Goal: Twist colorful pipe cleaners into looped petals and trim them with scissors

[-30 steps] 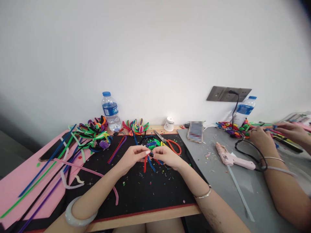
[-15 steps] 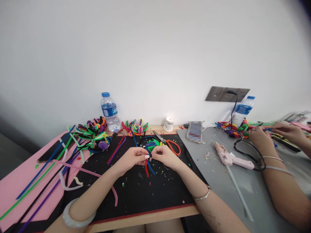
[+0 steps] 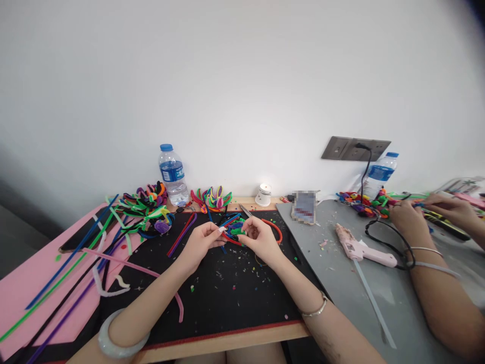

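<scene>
My left hand (image 3: 203,242) is closed in a pinch over the black mat (image 3: 235,303). It holds red and blue pipe cleaners (image 3: 230,237), whose lengths point right towards my other hand. My right hand (image 3: 258,237) is bent, thumb and forefinger slightly apart, at the edge of a bundle of green and blue pipe cleaners (image 3: 238,227). Whether its fingertips touch the bundle is hard to see. Behind the right hand lie scissors with orange handles (image 3: 276,228), partly covered by it. A folded red and purple pipe cleaner (image 3: 182,235) lies left of my left hand.
Loose pipe cleaners (image 3: 66,270) and a colourful pile (image 3: 146,210) lie at left. A water bottle (image 3: 173,174) and white cup (image 3: 262,194) stand along the wall. On the grey table is a pink glue gun (image 3: 364,250); beyond it a co-worker's hands (image 3: 409,220) handle pipe cleaners.
My hands, together at a small black piece before, have parted slightly. The red and blue lengths that hung downward now point right. My right hand has shifted right, beside the green bundle.
</scene>
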The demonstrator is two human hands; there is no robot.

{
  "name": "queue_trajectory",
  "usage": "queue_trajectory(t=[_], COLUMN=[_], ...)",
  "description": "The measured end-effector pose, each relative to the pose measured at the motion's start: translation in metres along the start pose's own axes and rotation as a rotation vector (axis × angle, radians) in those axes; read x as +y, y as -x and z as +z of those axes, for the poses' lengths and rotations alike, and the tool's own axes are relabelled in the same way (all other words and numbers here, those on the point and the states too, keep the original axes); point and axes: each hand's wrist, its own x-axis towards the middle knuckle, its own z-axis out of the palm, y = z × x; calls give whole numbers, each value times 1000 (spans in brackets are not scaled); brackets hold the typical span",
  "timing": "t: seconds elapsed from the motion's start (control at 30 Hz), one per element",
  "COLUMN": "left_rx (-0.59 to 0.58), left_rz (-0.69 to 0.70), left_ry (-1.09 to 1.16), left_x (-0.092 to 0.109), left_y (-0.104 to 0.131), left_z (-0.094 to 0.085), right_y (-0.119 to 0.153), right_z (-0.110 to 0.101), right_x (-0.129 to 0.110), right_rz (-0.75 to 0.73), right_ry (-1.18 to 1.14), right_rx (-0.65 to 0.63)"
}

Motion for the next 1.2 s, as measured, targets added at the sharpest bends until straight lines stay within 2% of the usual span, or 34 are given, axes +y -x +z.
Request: queue_trajectory(t=[0.17,0.37,0.63,0.8,1.0,1.2], left_rx=[-4,-23,-33,-35,-35,-72], left_rz=[-13,-21,-26,-7,135,177], left_ry=[4,2,-18,-45,-215,-236], left_x=[-2,-4,-4,-4,-10,-10], left_y=[0,0,0,0,-5,-5], left_z=[0,-1,-1,0,-4,-4], right_y=[3,2,3,4,4,4], right_z=[3,0,-4,-1,-1,0], right_x=[-4,-3,-5,-2,-1,-6], right_rz=[-188,-265,-360,-310,-222,-232], right_ry=[249,328,470,497,475,437], right_rx=[-93,-92,-168,-179,-232,-191])
